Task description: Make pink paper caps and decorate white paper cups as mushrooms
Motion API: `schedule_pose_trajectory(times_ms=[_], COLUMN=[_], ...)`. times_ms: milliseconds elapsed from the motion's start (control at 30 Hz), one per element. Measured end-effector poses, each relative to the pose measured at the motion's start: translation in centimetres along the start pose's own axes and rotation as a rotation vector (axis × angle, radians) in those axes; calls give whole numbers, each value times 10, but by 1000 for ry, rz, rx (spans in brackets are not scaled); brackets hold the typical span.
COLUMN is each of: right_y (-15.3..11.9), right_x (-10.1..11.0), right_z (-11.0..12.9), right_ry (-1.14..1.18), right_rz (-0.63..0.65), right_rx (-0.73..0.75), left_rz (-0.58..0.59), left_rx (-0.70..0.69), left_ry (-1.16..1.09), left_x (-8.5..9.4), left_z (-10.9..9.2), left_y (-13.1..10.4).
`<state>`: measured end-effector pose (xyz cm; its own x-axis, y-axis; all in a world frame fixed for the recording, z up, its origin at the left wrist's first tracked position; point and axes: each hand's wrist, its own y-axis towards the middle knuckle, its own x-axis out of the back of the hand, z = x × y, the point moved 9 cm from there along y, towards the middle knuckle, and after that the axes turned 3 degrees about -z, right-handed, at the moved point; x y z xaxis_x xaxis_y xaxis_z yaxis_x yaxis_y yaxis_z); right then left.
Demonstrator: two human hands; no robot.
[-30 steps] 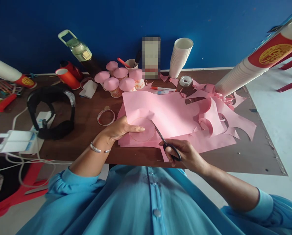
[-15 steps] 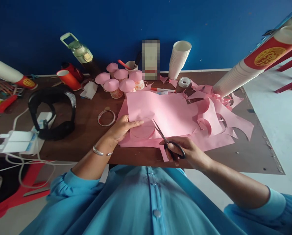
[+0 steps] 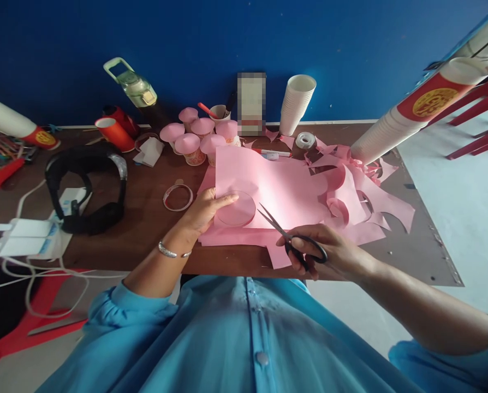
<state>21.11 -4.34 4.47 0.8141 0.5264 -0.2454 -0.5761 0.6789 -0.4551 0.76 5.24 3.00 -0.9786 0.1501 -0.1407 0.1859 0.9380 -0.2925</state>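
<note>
By the left hand [image 3: 206, 210], the pink paper [image 3: 287, 183] is pinched at its left edge, thumb over the round outline [image 3: 239, 212], while the scissors [image 3: 286, 235], gripped in the right hand [image 3: 326, 248] farther off, are slanted away and leftward, parted blades just right of that outline.

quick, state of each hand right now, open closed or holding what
Left hand: closed on the pink sheet at its left edge, thumb on top.
Right hand: holding black-handled scissors, blades slightly apart.
</note>
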Motion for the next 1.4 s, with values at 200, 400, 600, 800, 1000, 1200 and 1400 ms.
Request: schedule_pose_trajectory(times_ms=[200,400,600,800,1000,1200,1400], right_y=[17,33,26,15,28,33,15], right_x=[-6,-10,-16,-10,-9,-16,-11], right_z=[2,-1,4,13,1,-29,-16], right_ry=[5,-32,-42,-142,-2,122,-36], right_rz=[-46,-71,-30,-35,-27,-12,-51], right_rx=[81,160,125,75,140,112,48], left_rz=[-10,61,126,180,179,90,121], left_rx=[97,132,90,61,62,82,79], left_ry=[-23,-79,23,93,53,-25,8], left_x=[-4,-11,-15,-21,-26,-10,-10], left_z=[5,10,4,2,4,20,15], left_y=[-4,-6,-5,-6,-6,4,6])
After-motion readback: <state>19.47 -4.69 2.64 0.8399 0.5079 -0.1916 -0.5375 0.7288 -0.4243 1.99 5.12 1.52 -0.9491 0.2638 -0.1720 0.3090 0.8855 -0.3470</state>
